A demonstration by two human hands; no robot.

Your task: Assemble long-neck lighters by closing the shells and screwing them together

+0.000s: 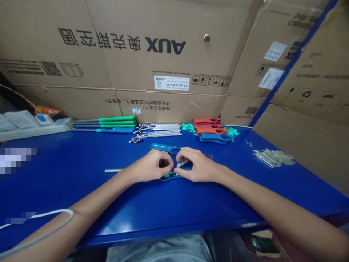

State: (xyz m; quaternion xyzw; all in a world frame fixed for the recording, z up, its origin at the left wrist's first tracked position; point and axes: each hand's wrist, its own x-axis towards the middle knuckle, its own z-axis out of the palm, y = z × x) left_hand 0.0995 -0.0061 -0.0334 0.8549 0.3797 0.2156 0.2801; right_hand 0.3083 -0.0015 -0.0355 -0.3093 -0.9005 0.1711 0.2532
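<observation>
Both hands meet over a blue handle shell (pixel 171 178) lying on the blue table, with green and black parts inside it. My left hand (pixel 154 165) pinches at the shell's left part; what its fingertips hold is too small to name. Between the thumb and fingers of my right hand (pixel 200 165) is a silvery cylinder (pixel 183 163), tilted above the shell. Just behind the hands lies another blue shell piece (pixel 165 147). A thin metal tube (pixel 113 170) sticks out to the left, partly hidden by the left forearm.
Along the back of the table (pixel 131 211) lie green-handled sticks (pixel 117 122), silvery rods with wires (pixel 167 131), green pieces (pixel 188 127), red shells (pixel 207 125) and blue shells (pixel 215 138). Clear packets (pixel 272 157) are at right, a power strip (pixel 54 125) at left. Cardboard (pixel 163 22) stands behind.
</observation>
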